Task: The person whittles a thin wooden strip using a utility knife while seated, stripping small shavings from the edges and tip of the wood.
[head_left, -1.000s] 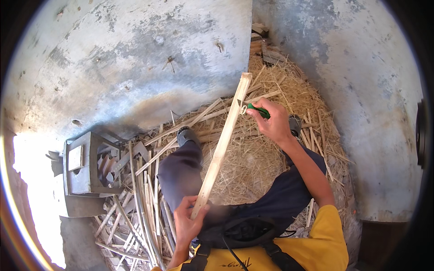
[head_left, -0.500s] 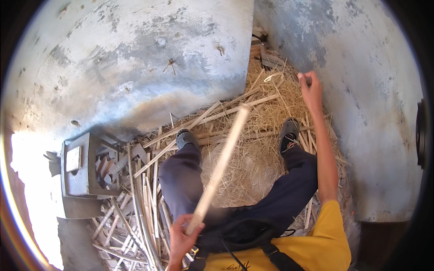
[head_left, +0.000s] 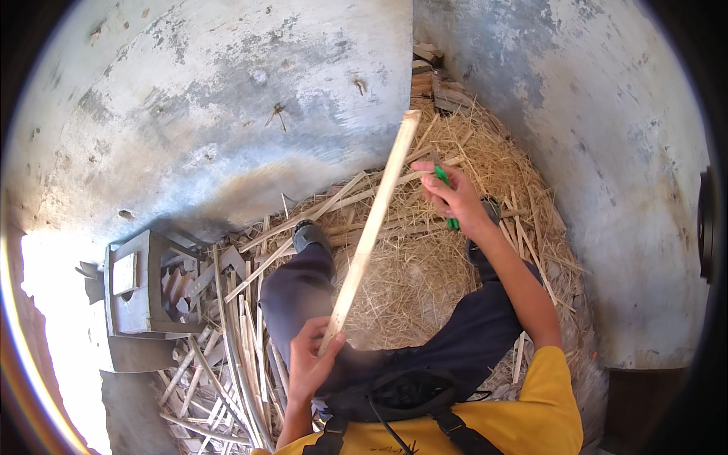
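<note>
The right hand [head_left: 455, 201] covers most of the green-handled tool [head_left: 446, 189], so its working end cannot be made out. The left hand [head_left: 311, 364] hides the lower end of the wooden stick [head_left: 369, 231]. Straw [head_left: 425, 280] buries the right foot. The wood pieces [head_left: 428, 68] in the corner are too small to identify.

Concrete floor [head_left: 227, 91]: straw heap [head_left: 425, 280] in corner, split cane strips [head_left: 235, 341] scattered left, hollow concrete block [head_left: 140, 284].
</note>
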{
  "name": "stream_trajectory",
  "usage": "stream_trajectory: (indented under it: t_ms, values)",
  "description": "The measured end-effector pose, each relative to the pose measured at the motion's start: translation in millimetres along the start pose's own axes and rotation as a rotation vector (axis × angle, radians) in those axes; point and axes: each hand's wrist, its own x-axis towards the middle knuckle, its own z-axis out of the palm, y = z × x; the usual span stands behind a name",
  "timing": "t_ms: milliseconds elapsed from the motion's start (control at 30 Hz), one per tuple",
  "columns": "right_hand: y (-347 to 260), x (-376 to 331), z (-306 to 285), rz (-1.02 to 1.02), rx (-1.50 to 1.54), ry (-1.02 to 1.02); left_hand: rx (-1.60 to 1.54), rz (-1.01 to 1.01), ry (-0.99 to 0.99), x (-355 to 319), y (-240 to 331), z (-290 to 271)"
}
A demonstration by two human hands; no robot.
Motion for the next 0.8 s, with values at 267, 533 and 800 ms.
stream_trajectory:
  t_ms: [267,533,800]
  values:
    - [3,-2,2,0.075,0.099,0.066,0.044,0.087,-0.233,20,-12,6]
    - [-5,-5,1,0.052,0.117,0.115,0.044,0.081,-0.317,28,-6,5]
    - [-3,-4,0,0.101,0.127,0.130,-0.076,-0.032,-0.431,35,-2,5]
